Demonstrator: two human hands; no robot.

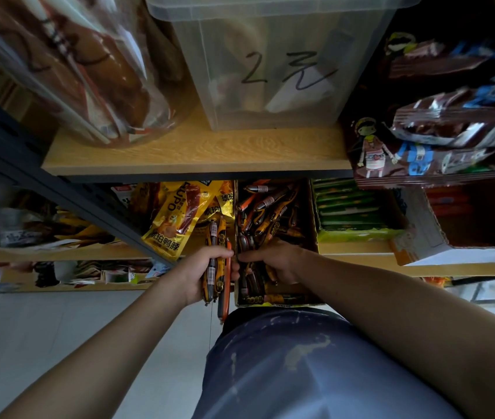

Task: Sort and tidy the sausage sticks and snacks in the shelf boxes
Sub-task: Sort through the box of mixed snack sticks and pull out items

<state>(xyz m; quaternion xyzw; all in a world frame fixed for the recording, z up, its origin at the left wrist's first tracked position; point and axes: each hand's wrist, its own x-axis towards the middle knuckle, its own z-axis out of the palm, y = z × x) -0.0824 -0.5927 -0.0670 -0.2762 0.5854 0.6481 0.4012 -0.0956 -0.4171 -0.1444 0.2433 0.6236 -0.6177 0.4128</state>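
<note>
Two hands point(201, 275) point(276, 261), one sausage box point(313, 219)

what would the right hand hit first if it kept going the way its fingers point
Probably the left hand gripping a bundle of sausage sticks: the fingers of the right hand point left, almost touching it. The cardboard box wall between them may come first; depth is unclear.

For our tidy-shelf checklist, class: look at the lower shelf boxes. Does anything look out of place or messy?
Yes. The sausage sticks in the cardboard box lie jumbled, crossing at all angles, unlike the green packs stacked flat next door. The left hand holds a bundle of sticks beside the box.
</note>
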